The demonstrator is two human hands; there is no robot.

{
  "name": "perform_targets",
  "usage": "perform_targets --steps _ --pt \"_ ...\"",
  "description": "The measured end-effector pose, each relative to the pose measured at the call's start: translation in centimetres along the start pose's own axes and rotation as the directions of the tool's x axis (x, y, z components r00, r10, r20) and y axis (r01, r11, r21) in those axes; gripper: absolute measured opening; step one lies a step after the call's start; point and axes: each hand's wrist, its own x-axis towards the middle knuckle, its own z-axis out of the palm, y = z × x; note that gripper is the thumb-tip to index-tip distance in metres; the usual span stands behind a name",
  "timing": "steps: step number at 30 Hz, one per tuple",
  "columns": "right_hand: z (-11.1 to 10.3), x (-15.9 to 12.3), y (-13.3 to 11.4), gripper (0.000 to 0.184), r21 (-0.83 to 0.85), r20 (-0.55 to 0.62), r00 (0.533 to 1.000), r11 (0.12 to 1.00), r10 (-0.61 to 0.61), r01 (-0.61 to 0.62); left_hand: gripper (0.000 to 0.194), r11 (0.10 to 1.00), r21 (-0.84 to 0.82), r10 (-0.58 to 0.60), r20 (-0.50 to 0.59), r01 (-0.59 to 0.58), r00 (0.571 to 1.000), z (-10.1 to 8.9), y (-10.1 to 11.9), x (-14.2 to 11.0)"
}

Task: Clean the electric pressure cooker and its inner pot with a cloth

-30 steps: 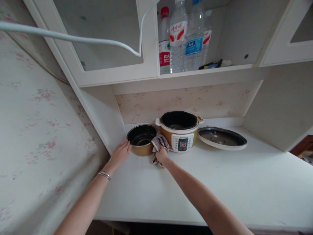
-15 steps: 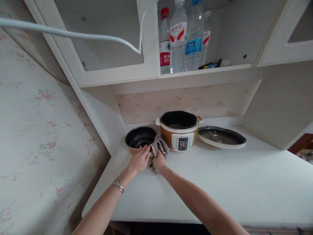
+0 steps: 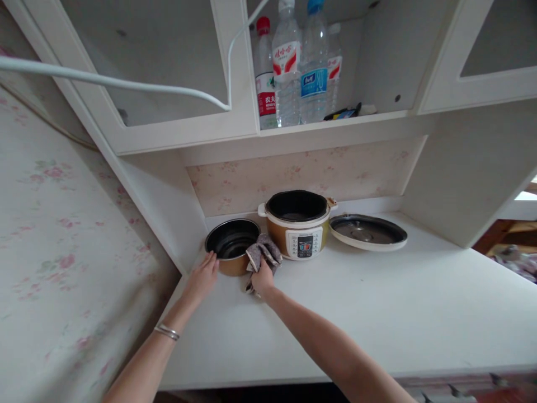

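Note:
A gold inner pot (image 3: 232, 252) with a dark lining stands on the white counter (image 3: 356, 302), left of a gold rice cooker (image 3: 298, 224) that stands open. My left hand (image 3: 202, 276) lies against the pot's left side, fingers stretched out. My right hand (image 3: 263, 278) grips a grey cloth (image 3: 263, 252) bunched between the pot and the cooker, touching the pot's right side. A bracelet sits on my left wrist.
The cooker's lid (image 3: 368, 230) lies upside down to the right of it. Several water bottles (image 3: 293, 61) stand on the shelf above. A white cable (image 3: 126, 84) runs across the cabinet door. A floral wall closes the left side.
My left hand has slid from the pot's front rim back to its left side. The right hand keeps the cloth at the pot. The view has shifted slightly right.

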Motion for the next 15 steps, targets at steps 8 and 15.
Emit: perform_targets --steps 8,15 --pt "-3.5 -1.8 -0.9 0.063 0.198 0.048 0.997 0.978 0.058 -0.066 0.048 0.964 -0.208 0.171 0.013 -0.164 0.985 -1.1 6.2 -2.7" --pt "-9.9 -3.4 -3.8 0.043 0.384 0.180 0.967 0.893 0.178 -0.236 0.053 0.732 -0.666 -0.044 0.165 0.144 0.985 -1.4 15.2 -2.2"
